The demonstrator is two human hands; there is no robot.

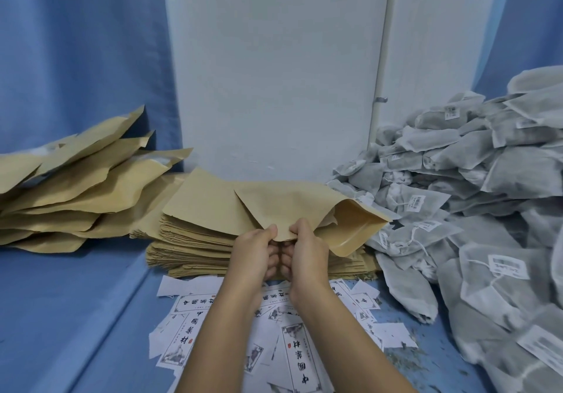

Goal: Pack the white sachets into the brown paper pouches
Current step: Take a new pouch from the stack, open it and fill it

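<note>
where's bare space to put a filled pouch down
The blue surface at near left is bare, bordered by the loose pouch pile, the flat pouch stack and the printed labels. Crowded: labels cover the near centre, and the sachet heap fills the right.

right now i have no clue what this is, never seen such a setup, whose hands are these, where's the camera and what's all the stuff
No machine here: a person works with bare hands, and the one picture comes from a camera worn on their head, looking down. The left hand and right hand both pinch the near edge of one brown paper pouch, its mouth gaping rightward. Under it lies a stack of flat pouches; more pouches are heaped at left. White sachets pile up at right, and printed paper slips lie scattered on the blue surface.
</note>
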